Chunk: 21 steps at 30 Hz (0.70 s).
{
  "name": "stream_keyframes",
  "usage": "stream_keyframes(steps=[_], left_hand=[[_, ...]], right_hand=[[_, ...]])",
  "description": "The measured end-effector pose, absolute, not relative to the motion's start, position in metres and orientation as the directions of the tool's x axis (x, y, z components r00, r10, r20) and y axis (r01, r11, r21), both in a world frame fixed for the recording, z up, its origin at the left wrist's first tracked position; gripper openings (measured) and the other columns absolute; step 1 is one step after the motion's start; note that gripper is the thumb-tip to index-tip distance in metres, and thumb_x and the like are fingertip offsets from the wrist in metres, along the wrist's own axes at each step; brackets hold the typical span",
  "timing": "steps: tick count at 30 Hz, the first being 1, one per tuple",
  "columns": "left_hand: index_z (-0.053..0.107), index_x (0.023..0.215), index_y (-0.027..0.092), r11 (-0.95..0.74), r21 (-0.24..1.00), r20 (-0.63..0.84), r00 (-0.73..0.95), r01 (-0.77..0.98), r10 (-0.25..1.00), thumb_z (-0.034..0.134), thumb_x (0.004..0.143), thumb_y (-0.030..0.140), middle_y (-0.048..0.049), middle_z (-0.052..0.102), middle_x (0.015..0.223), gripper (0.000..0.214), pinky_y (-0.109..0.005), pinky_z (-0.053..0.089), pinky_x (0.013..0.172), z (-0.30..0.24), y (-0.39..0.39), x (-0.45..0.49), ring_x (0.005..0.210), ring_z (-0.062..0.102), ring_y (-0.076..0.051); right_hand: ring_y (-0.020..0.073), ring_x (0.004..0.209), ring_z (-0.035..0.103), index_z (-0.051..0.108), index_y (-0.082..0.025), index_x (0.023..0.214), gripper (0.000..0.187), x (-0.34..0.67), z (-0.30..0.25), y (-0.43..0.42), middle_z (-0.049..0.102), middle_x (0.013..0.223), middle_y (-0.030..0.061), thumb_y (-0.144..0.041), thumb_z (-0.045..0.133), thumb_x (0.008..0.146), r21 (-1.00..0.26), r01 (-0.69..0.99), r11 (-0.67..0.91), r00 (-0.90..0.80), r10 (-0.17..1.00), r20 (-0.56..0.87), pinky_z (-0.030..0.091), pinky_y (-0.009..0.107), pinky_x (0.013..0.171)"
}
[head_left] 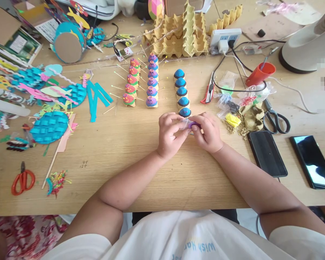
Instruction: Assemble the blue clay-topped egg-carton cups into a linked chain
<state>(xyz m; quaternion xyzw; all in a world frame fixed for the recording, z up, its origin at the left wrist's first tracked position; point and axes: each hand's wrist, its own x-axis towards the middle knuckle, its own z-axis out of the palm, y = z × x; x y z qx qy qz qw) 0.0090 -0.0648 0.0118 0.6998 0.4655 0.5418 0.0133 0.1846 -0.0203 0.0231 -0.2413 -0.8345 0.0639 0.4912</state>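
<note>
My left hand (pixel 170 134) and my right hand (pixel 208 133) meet over the wooden table (pixel 130 159), fingers curled together. Between the fingertips sits a small purple lump of clay (pixel 194 125) with a bit of clear plastic wrap. Just beyond the hands stands a row of egg-carton cups topped with blue clay (pixel 182 92). To its left are a row with purple tops (pixel 152 81) and a row with red and green tops (pixel 131 82), stuck with pins.
Two black phones (pixel 267 153) (pixel 312 161) lie at the right, black scissors (pixel 275 120) and clay bags beyond them. An orange cup (pixel 260 73), power strip (pixel 225 38), egg cartons (pixel 184 34) at the back. Paper fish crafts (pixel 49 127) and orange scissors (pixel 22 180) at left.
</note>
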Motion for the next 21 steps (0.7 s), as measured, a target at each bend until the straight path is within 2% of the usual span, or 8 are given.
stream_keyframes(steps=[6,11,16,21], left_hand=[[0.078,0.095,0.027,-0.492,0.56,0.686,-0.039,0.667,0.727,0.075,0.098,0.04,-0.0046,0.071,0.114,0.013,-0.044,0.054,0.106,0.0092,-0.0647,0.0068,0.118,0.062,-0.021],[0.078,0.113,0.03,-0.474,0.595,0.696,-0.121,0.649,0.708,0.076,0.097,0.04,-0.0052,0.069,0.114,0.019,-0.042,0.054,0.105,0.0132,-0.066,0.0085,0.117,0.062,-0.021],[0.077,0.112,0.028,-0.442,0.591,0.663,-0.095,0.675,0.743,0.076,0.097,0.043,-0.0057,0.068,0.115,0.022,-0.043,0.054,0.109,0.0133,-0.066,0.0091,0.118,0.063,-0.022],[0.077,0.111,0.027,-0.435,0.611,0.617,-0.053,0.661,0.785,0.078,0.095,0.042,-0.007,0.069,0.119,0.022,-0.045,0.053,0.11,0.008,-0.0647,0.0086,0.122,0.061,-0.024]], right_hand=[[0.0202,0.077,0.062,0.063,-0.023,0.124,0.022,0.185,0.0205,-0.0194,0.07,0.088,0.0046,-0.019,0.055,0.104,-0.367,0.342,0.865,-0.383,0.485,0.786,0.052,0.036,0.07],[0.0204,0.077,0.066,0.065,-0.025,0.124,0.022,0.1861,0.0172,-0.0178,0.073,0.088,0.0038,-0.025,0.051,0.108,-0.464,0.381,0.8,-0.269,0.576,0.772,0.054,0.037,0.071],[0.0216,0.094,0.077,0.067,-0.026,0.128,0.026,0.1858,0.015,-0.0202,0.079,0.109,0.0077,-0.034,0.049,0.11,-0.607,0.327,0.724,-0.202,0.681,0.704,0.063,0.039,0.081],[0.022,0.106,0.079,0.066,-0.027,0.133,0.029,0.1842,0.014,-0.0225,0.079,0.119,0.0082,-0.036,0.051,0.11,-0.668,0.227,0.709,-0.23,0.705,0.671,0.067,0.038,0.09]])
